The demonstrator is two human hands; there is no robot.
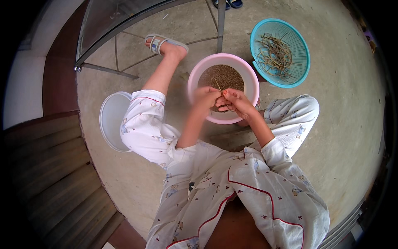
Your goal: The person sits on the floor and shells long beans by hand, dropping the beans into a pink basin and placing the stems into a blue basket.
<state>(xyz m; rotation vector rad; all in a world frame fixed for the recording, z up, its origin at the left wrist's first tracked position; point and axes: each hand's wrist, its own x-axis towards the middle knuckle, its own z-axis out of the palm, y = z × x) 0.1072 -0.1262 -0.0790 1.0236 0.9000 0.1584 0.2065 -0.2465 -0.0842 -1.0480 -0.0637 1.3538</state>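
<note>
A pink-rimmed basin [253,76] stands in front of me, with a layer of small brown seeds or grains [226,74] in it. Over the basin my two hands meet at their fingertips. My right hand [239,101] is closed in a pinch, thumb against the curled fingers, on a thin dry stalk [217,84]. Blurred by motion, my left hand [205,98] has its fingers curled in around the same stalk. The stalk's thin end sticks up between the hands; its lower part is partly hidden by the fingers.
Beyond the basin to the right, a teal plastic basket [304,62] holds a loose heap of dry stalks [275,54]. A white bucket [108,120] is beside my left leg. A metal-framed table [221,29] stands at the far left, and dark slippers [235,3] lie at the top edge.
</note>
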